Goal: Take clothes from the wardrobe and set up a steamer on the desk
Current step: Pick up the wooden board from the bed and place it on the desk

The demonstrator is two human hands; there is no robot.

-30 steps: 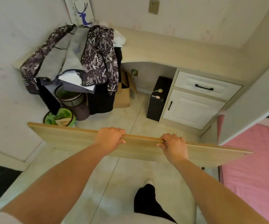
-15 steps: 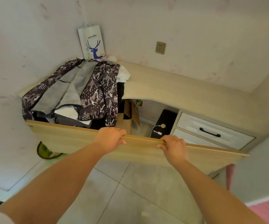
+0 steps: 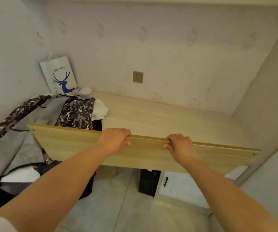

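At the near edge of the surface (image 3: 168, 118), head view: a long wooden board (image 3: 71, 144) is held on edge, running left to right across the frame; left hand (image 3: 114, 141) and right hand (image 3: 180, 145) both grip its top edge near the middle, fingers (image 3: 173, 137) curled over the far side, thumbs on the near face; both hands hold the board and nothing else.

Clothes (image 3: 74, 113) lie heaped on the left end of the surface, a patterned dark jacket with grey lining, some of it hanging over the near edge toward the floor; a white garment (image 3: 99, 109) shows at the pile's right side; so the clothes part of the task looks done, judging by how they lie.

No steamer visible anywhere in frame; setting it up remains; the board is likely a pressing base, but that is a guess.

Other items: paper bag (image 3: 58, 76) with a blue deer print, upright against the far wall behind the pile; wall socket (image 3: 137, 77) further right; under the surface, a black box (image 3: 149, 183) on the floor beside a white cabinet door (image 3: 181, 186).
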